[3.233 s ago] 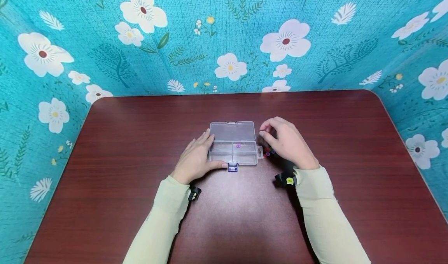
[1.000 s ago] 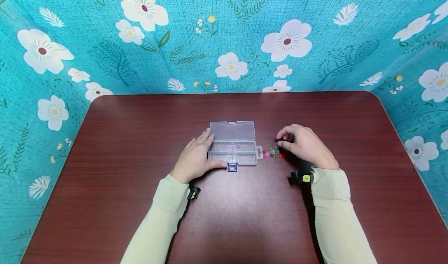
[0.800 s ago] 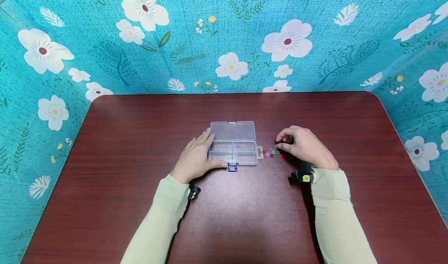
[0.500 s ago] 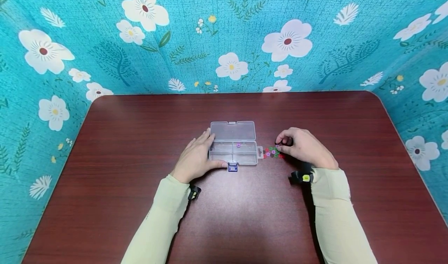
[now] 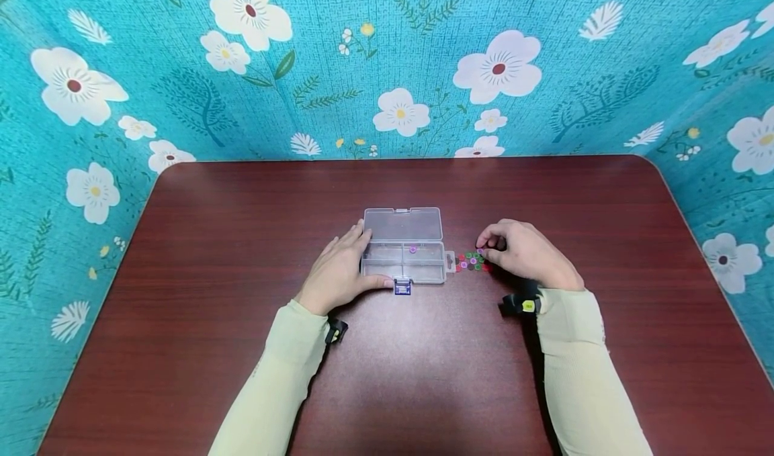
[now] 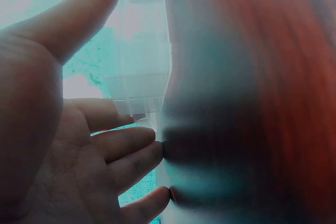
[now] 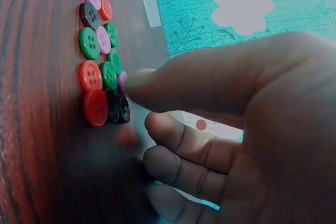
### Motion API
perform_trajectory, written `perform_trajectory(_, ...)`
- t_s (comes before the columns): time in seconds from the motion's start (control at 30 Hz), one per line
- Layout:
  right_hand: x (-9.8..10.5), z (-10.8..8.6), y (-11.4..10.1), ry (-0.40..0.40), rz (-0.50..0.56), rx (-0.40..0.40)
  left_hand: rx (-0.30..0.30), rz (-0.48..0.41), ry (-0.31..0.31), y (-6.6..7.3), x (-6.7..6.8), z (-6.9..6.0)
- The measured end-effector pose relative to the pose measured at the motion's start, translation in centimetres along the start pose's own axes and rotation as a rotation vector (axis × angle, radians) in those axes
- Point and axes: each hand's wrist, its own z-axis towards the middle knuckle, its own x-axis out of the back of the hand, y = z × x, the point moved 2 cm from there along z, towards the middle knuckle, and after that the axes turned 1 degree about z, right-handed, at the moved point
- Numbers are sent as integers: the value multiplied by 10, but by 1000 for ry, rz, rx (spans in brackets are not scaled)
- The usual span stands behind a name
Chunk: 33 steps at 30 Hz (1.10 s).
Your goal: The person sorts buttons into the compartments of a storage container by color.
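Note:
A clear plastic compartment box (image 5: 423,272) lies on the table with its lid (image 5: 402,225) raised back. A purple button (image 5: 413,249) sits in its back right compartment. My left hand (image 5: 338,271) rests against the box's left side, fingers fairly straight, the thumb along the front edge by the blue latch (image 5: 402,287). To the right of the box, red, green, purple and black buttons (image 7: 89,43) lie in a cluster. My right hand (image 5: 523,251) is at the cluster's far right; its thumb tip touches or nearly touches another purple button (image 7: 122,82). The forefinger is mostly hidden behind the thumb.
The dark red wooden table (image 5: 242,241) extends around the box and hands. A teal flowered cloth (image 5: 338,73) stands along its back and sides. A clear hanging tab (image 5: 450,262) juts from the box's right side towards the buttons.
My right hand has moved from beside the lid rightwards to the buttons, uncovering them. Over the last second it has shifted only slightly at the purple button. The left hand has stayed on the box.

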Motion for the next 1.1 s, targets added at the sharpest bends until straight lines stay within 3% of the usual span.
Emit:
perform_trajectory(0.5, -4, 4, -1, 12, -12, -21, 7, -7, -11, 0, 1, 0)
perform_trajectory(0.77, -6, 5, -6, 17, -26, -88, 12, -8, -16, 0, 1, 0)
perform_trajectory(1.1, -6, 5, -4, 26, -15, -105, 3, -13, -6, 1, 1, -1)
